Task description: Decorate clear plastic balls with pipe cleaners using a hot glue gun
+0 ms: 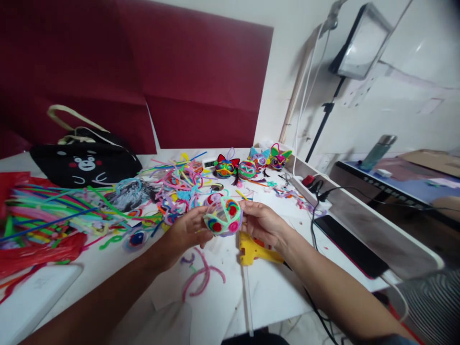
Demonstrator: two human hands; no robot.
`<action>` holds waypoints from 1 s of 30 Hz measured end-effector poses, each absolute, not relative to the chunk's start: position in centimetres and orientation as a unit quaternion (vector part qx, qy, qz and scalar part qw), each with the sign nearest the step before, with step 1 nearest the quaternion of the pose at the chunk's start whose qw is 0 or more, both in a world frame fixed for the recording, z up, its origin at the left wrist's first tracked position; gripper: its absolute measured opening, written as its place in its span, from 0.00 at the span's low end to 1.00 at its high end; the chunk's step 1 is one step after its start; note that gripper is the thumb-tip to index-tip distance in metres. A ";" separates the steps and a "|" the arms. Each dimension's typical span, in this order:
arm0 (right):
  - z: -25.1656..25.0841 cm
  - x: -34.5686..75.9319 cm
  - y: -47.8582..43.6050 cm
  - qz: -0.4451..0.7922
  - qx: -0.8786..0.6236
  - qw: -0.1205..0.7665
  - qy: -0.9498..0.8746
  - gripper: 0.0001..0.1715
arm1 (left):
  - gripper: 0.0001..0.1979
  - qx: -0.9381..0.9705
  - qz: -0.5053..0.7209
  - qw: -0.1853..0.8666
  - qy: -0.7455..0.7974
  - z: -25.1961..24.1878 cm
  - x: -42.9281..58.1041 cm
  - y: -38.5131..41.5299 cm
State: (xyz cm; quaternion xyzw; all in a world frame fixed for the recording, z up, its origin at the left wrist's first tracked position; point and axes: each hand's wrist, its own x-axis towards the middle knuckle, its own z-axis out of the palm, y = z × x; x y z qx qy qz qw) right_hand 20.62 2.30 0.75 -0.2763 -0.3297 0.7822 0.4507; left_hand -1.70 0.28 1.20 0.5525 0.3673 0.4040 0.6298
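Between my two hands I hold a clear round ball (223, 216) decorated with light green pipe-cleaner strips and coiled red, pink and blue swirls. My left hand (192, 227) grips its left side, with the thumb at the lower edge. Around the right side curl the fingers of my right hand (264, 221). Just below the right hand lies a yellow hot glue gun (251, 250), a clear glue stick (247, 292) extending from it toward me. Pink pipe-cleaner pieces (203, 278) rest on the white table in front of the left forearm.
Several finished decorated balls (247, 168) stand at the back. A tangle of pipe cleaners (179, 184) and a bundle in red plastic (46, 215) cover the left. A black bag (86, 160) sits behind them. On the right are a phone (350, 244), cables and a power strip (312, 191).
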 end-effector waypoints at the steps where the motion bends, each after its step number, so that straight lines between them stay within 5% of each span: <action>1: 0.7 20.5 2.2 0.784 -0.276 0.452 -0.326 0.09 | 0.26 0.551 0.399 0.637 0.363 0.9 -1.8 0.3; 8: 0.7 20.0 1.6 0.790 -0.281 0.446 -0.315 0.10 | 0.15 0.536 0.406 0.656 0.343 -0.7 -2.4 0.7; 16: 0.4 19.7 1.2 0.782 -0.305 0.443 -0.317 0.10 | 0.14 0.522 0.422 0.660 0.338 -1.5 -2.7 0.8; 19: 0.5 20.0 0.9 0.754 -0.334 0.434 -0.364 0.18 | 0.15 0.513 0.426 0.666 0.334 -1.6 -2.7 0.8; 25: 1.7 21.1 -0.5 0.420 -0.415 0.407 -0.697 0.40 | 0.16 0.508 0.410 0.670 0.353 -1.9 -2.7 0.6; 28: 2.3 21.3 -0.8 0.184 -0.352 0.339 -0.853 0.55 | 0.14 0.503 0.391 0.684 0.356 -2.4 -2.7 0.6; 30: 2.5 21.0 -0.7 0.093 -0.319 0.280 -0.901 0.56 | 0.13 0.499 0.379 0.696 0.352 -2.5 -2.6 0.4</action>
